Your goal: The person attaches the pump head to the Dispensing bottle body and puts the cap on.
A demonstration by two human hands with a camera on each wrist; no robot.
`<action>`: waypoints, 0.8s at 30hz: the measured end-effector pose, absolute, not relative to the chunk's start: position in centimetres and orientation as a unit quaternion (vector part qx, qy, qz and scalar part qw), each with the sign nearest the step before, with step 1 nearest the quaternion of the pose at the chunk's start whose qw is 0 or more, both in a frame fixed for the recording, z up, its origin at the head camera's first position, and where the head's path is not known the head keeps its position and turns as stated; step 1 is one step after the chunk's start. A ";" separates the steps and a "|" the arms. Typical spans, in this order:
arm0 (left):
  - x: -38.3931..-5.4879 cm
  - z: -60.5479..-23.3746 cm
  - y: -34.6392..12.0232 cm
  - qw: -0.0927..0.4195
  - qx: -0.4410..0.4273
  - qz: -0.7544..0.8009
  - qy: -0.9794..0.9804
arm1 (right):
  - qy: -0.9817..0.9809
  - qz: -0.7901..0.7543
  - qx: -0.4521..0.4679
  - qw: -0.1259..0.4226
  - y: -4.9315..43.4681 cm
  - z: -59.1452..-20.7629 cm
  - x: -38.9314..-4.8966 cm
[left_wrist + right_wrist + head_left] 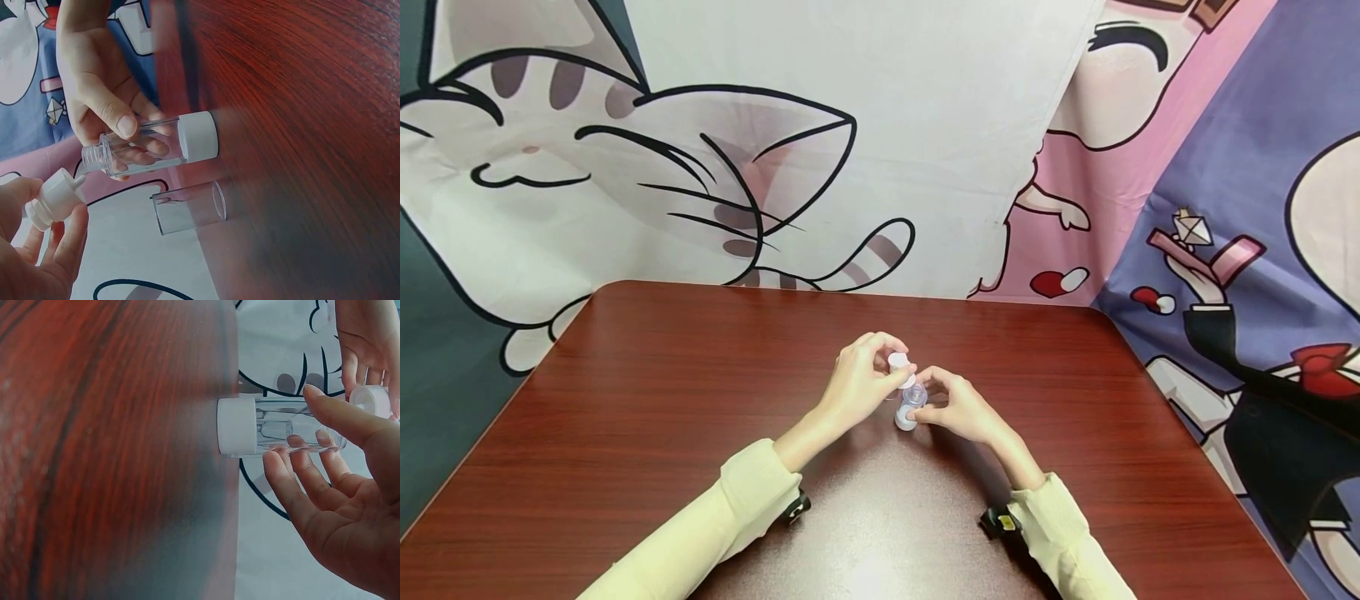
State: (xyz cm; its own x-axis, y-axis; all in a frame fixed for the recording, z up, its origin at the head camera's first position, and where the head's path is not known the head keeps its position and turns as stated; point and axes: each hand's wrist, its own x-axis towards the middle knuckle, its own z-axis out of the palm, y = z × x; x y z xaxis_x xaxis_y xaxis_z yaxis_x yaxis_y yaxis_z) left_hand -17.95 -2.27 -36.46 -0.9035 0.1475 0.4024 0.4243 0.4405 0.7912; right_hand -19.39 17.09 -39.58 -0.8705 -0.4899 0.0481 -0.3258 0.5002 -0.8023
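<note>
My left hand (867,371) pinches a white pump head (55,199) between thumb and fingers, its small nozzle-like tip close to the bottle's mouth. With thumb and fingers round it, my right hand (961,407) holds a clear bottle (199,136) with a white base, upright on the table. The bottle's threaded neck (94,157) is uncovered, and its clear body looks see-through. Beside the bottle a clear cylindrical cap (189,209) stands on the table; in the right wrist view it is mostly hidden behind the bottle.
The reddish-brown wooden table (700,358) spreads around both hands. A printed cloth (955,150) with cartoon figures hangs behind its far edge. Dark wrist devices (1000,522) sit at both cuffs.
</note>
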 end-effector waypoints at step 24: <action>-17.9 -36.6 -1.4 0.145 -0.177 -0.509 -0.830 | 0.847 -0.456 -0.256 0.093 17.6 -40.4 -19.6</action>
State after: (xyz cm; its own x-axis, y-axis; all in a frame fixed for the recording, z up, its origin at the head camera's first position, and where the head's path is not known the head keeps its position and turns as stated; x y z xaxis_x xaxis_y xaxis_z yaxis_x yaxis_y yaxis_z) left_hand -17.88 -1.41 -36.56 -0.8955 0.1455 0.4207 0.4409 0.4197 0.7934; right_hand -19.64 17.62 -40.38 -0.8512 -0.5194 0.0758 -0.3496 0.4533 -0.8199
